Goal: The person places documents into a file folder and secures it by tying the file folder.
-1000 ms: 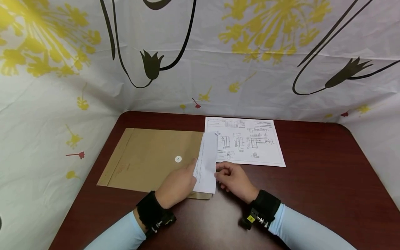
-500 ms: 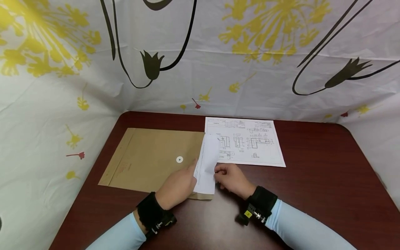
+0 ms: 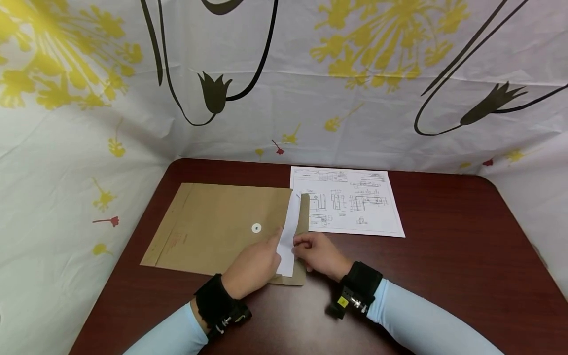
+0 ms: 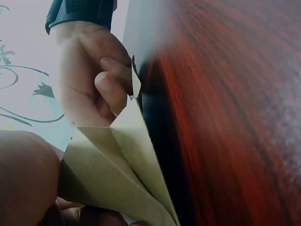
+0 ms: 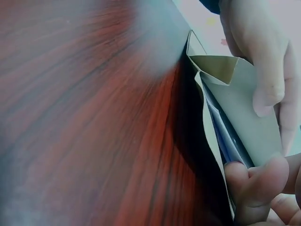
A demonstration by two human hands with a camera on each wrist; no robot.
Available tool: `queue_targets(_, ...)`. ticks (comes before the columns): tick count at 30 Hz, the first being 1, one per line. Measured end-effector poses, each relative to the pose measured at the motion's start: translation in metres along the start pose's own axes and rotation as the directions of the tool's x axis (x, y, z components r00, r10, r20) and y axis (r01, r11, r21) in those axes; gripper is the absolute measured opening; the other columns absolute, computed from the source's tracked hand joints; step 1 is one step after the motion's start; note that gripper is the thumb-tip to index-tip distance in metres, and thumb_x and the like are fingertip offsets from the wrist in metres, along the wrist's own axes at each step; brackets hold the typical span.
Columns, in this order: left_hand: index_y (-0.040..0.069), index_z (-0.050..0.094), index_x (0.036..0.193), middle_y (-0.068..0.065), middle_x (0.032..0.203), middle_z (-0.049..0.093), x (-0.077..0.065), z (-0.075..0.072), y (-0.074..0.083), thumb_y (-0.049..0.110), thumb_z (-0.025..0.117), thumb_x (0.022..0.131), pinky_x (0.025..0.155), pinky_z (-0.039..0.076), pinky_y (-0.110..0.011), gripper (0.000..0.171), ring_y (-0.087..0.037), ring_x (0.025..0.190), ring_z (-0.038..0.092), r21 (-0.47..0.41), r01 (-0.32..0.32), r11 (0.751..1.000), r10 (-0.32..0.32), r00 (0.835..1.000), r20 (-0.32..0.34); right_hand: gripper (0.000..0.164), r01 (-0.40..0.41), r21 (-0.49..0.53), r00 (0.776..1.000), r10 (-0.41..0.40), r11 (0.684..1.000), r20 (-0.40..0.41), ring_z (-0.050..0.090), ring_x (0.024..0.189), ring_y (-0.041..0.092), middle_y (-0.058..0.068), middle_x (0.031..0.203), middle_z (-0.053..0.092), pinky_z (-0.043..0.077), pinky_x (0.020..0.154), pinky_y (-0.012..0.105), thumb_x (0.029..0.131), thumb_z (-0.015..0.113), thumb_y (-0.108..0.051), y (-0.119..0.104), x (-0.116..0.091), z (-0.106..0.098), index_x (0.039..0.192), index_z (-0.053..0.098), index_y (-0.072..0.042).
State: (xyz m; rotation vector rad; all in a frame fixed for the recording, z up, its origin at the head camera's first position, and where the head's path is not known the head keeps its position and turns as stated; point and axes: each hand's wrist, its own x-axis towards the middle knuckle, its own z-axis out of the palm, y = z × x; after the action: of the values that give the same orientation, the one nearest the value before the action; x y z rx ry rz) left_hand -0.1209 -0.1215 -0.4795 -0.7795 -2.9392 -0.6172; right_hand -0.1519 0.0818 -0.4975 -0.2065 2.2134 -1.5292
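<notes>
A brown paper envelope (image 3: 213, 222) with a round white button lies on the table, its mouth facing right. White paper (image 3: 287, 246) sits mostly inside, a narrow strip showing at the mouth. My left hand (image 3: 255, 266) grips the envelope's upper layer, thumb on top, and lifts the mouth apart, as the right wrist view shows. With curled fingers my right hand (image 3: 321, 254) holds the paper's right edge above the envelope's flap (image 3: 303, 212). In the right wrist view the paper's edge (image 5: 223, 136) lies between the envelope's layers. The left fingers inside are mostly hidden.
Behind the envelope's mouth a sheet with technical drawings (image 3: 355, 202) lies flat, partly overlapped by the flap. The dark red wooden table (image 3: 461, 256) extends to the right. A patterned white cloth (image 3: 284, 98) hangs along the back and sides.
My right hand has moved left, and the paper has slid further into the envelope. More of the brown flap now shows on the right. My left hand has stayed nearly in place.
</notes>
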Motion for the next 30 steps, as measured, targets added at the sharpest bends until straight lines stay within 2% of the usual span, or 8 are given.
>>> queue_targets(7,-0.007,0.042,0.147,0.001,0.071,0.052,0.0,0.002,0.0,0.005,0.055,0.094,0.051,0.036,-0.021,0.056,-0.006,0.056,0.038,0.003,-0.01,1.0,0.01,1.0,0.003,0.022,0.042,-0.036,0.999,-0.041,0.998,0.029,0.049,0.042,0.01,0.002,0.075,0.066,0.045,0.05,0.025,0.096,0.062,-0.007,-0.004,0.006,0.005,0.115,0.069,-0.001)
queue_targets(13,-0.008,0.042,0.146,-0.002,0.075,0.055,-0.001,0.001,-0.001,0.004,0.056,0.094,0.05,0.035,-0.02,0.055,-0.006,0.056,0.037,0.006,-0.04,0.999,0.04,0.999,-0.017,0.02,0.092,-0.089,0.995,-0.088,0.992,0.047,0.048,0.041,0.01,0.002,0.069,0.061,0.042,0.049,0.023,0.096,0.061,-0.005,-0.01,0.009,0.008,0.113,0.071,-0.003)
queue_targets(17,-0.008,0.042,0.146,-0.005,0.08,0.059,-0.001,0.0,-0.001,0.004,0.055,0.095,0.051,0.036,-0.02,0.054,-0.006,0.057,0.038,-0.014,-0.024,1.0,0.024,1.0,-0.01,0.018,0.08,-0.089,0.996,-0.075,0.993,0.052,0.046,0.041,0.009,0.0,0.067,0.059,0.039,0.047,0.023,0.096,0.061,-0.005,-0.011,0.011,0.01,0.11,0.071,-0.003)
queue_targets(21,-0.008,0.042,0.146,-0.003,0.076,0.056,0.0,0.0,-0.001,0.004,0.054,0.095,0.049,0.036,-0.021,0.054,-0.006,0.056,0.037,-0.041,0.003,0.999,-0.003,1.0,0.007,0.016,0.076,-0.123,0.996,-0.071,0.99,0.044,0.049,0.043,0.009,-0.001,0.071,0.063,0.042,0.049,0.024,0.096,0.062,-0.009,-0.011,0.011,0.008,0.108,0.071,-0.004)
queue_targets(25,-0.007,0.04,0.148,0.003,0.068,0.048,0.002,0.001,-0.002,0.006,0.051,0.095,0.048,0.035,-0.021,0.056,-0.005,0.054,0.035,-0.058,0.026,0.998,-0.024,0.999,0.027,0.018,0.105,-0.138,0.994,-0.107,0.985,-0.01,0.056,0.053,0.013,0.002,0.081,0.069,0.049,0.053,0.027,0.096,0.063,-0.012,-0.012,0.004,-0.006,0.11,0.072,-0.006)
queue_targets(28,-0.007,0.038,0.149,0.001,0.072,0.053,0.003,0.002,-0.003,0.008,0.049,0.096,0.049,0.037,-0.022,0.056,-0.006,0.055,0.038,-0.082,0.052,0.995,-0.05,0.998,0.035,0.017,0.144,-0.187,0.985,-0.158,0.972,-0.065,0.062,0.063,0.017,0.004,0.084,0.07,0.052,0.06,0.03,0.096,0.064,-0.013,-0.011,-0.004,-0.026,0.11,0.073,-0.008)
queue_targets(30,-0.007,0.037,0.15,-0.005,0.084,0.063,0.003,0.003,-0.003,0.01,0.048,0.097,0.053,0.041,-0.023,0.056,-0.007,0.06,0.045,-0.101,0.071,0.992,-0.067,0.997,0.044,0.017,0.169,-0.278,0.975,-0.202,0.946,-0.093,0.065,0.072,0.018,0.004,0.088,0.071,0.053,0.068,0.031,0.096,0.065,-0.014,-0.007,-0.01,-0.042,0.111,0.072,-0.01)
